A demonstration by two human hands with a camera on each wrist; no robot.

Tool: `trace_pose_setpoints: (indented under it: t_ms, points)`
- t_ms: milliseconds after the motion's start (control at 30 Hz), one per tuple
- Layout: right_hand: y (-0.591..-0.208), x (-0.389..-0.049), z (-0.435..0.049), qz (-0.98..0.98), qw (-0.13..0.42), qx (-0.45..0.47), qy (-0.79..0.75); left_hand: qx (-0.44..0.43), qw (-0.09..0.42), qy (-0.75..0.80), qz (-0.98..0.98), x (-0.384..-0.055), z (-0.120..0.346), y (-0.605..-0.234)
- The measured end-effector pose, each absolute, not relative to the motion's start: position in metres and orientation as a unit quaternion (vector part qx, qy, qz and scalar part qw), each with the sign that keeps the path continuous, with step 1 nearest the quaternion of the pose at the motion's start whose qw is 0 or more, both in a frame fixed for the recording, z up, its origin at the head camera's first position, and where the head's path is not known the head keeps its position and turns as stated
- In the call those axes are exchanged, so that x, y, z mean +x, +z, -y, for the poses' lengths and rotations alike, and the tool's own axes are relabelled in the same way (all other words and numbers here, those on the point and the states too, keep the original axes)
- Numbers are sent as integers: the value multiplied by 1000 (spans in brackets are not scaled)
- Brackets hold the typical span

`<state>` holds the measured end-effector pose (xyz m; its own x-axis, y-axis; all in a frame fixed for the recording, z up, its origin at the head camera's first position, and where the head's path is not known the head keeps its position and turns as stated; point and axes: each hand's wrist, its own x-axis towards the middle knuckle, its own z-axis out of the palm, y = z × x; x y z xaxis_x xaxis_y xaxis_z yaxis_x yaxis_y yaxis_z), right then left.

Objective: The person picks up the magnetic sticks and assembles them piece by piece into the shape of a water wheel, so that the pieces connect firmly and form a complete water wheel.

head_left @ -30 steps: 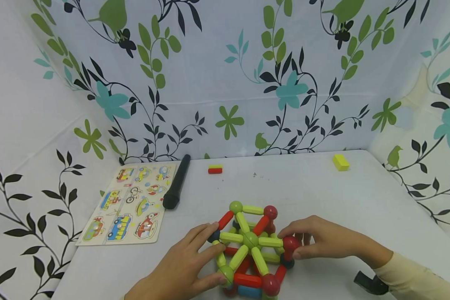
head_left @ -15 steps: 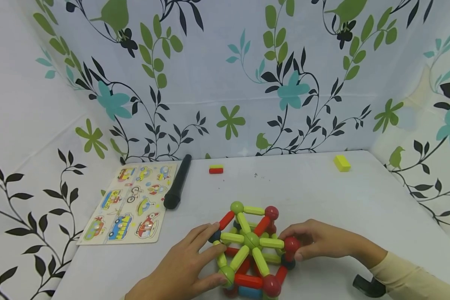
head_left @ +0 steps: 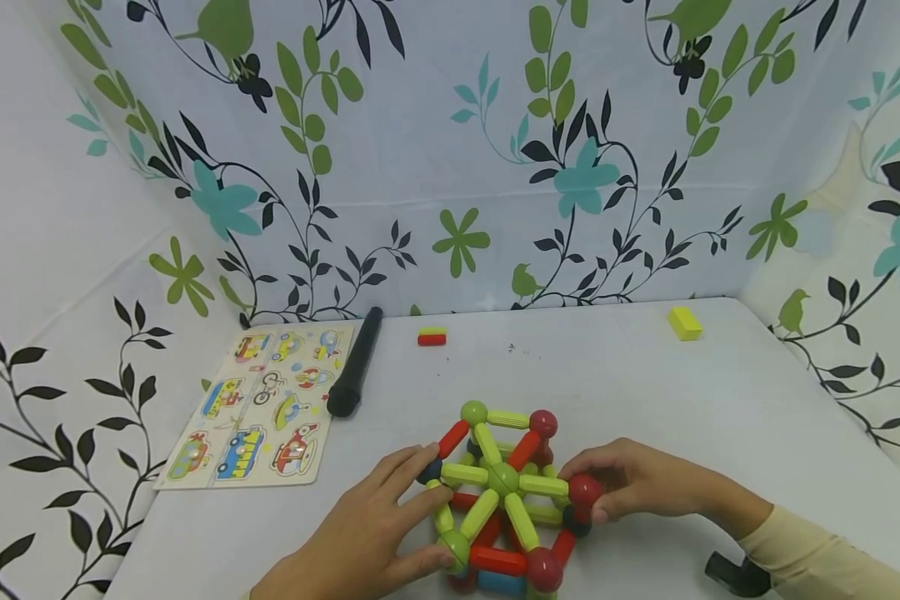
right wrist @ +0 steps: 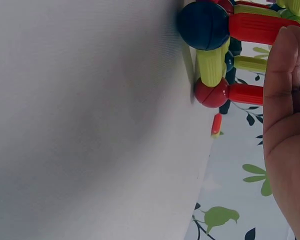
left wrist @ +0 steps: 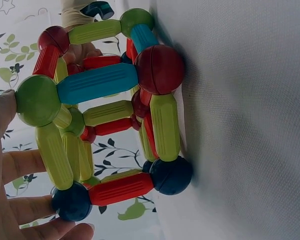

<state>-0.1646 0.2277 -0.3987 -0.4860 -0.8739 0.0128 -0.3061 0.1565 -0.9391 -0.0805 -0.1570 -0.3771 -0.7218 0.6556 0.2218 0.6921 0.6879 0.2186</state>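
Observation:
A magnetic ball-and-stick structure (head_left: 503, 479) stands on the white table, with green, red and dark blue balls joined by green, red and blue rods. My left hand (head_left: 375, 525) holds its left side with spread fingers. In the left wrist view the thumb presses a green ball (left wrist: 37, 100), and other fingers lie by a dark blue ball (left wrist: 71, 201). At the right side, my right hand (head_left: 645, 483) pinches around the red corner ball (head_left: 585, 490). In the right wrist view its fingers lie against a red rod (right wrist: 255, 27) above a dark blue ball (right wrist: 202, 25).
Left of the structure lies a vehicle picture puzzle board (head_left: 262, 408), with a black microphone (head_left: 354, 367) along its edge. Farther back are small red and yellow rods (head_left: 432, 337) and a yellow block (head_left: 684, 323). A black object (head_left: 738, 575) sits by the right sleeve. Leaf-patterned cloth hangs behind.
My right hand has shifted very slightly, its fingertips closing in on the red corner ball. The left hand and the structure stay practically still.

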Motion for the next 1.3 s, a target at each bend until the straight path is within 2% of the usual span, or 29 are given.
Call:
trace_pose_setpoints:
  t_ms: [400,700,933,1067,1200,1300]
  points:
    - [-401,-163,-229,-712,264,-422,-495,-370,55,-148,916,-81,158,-377]
    - [-399,-158,-225,-754,214,-414,-463,-367,45,-152,917,-81,157,-376]
    - [-400,-157,-223,-755,167,-458,-439,-364,44,-147,919,-80,158,-375]
    - [-400,-158,-223,-753,174,-462,-434,-368,56,-142,917,-80,159,-376]
    - [-392,-170,-232,-760,187,-450,-430,-376,68,-142,913,-81,160,-378]
    - [-384,-199,-238,-789,143,-421,-423,-380,72,-141,911,-81,160,-379]
